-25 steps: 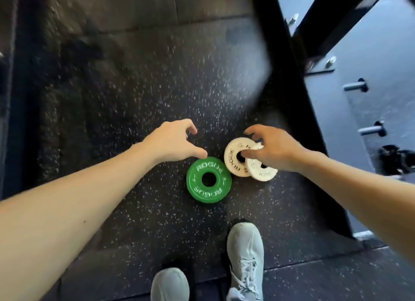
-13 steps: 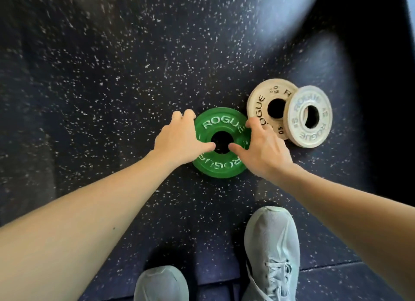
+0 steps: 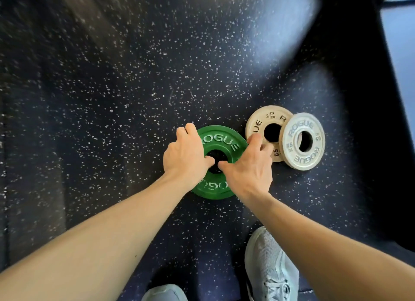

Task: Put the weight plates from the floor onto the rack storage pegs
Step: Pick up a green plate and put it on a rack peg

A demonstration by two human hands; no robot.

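The dark rubber floor (image 3: pixel 139 98) looks matt and slightly grainy, flecked all over with small white specks. The round green weight plate (image 3: pixel 221 143) has a smooth painted coat with a soft sheen and raised pale lettering. The cream round plate (image 3: pixel 258 121) shows a duller, worn finish with black printed letters. The pale grey round plate (image 3: pixel 314 143) that overlaps its right edge looks like painted metal, faintly glossy, with raised lettering. The light grey shoe (image 3: pixel 267 262) is of woven mesh cloth, matt, with fabric laces.
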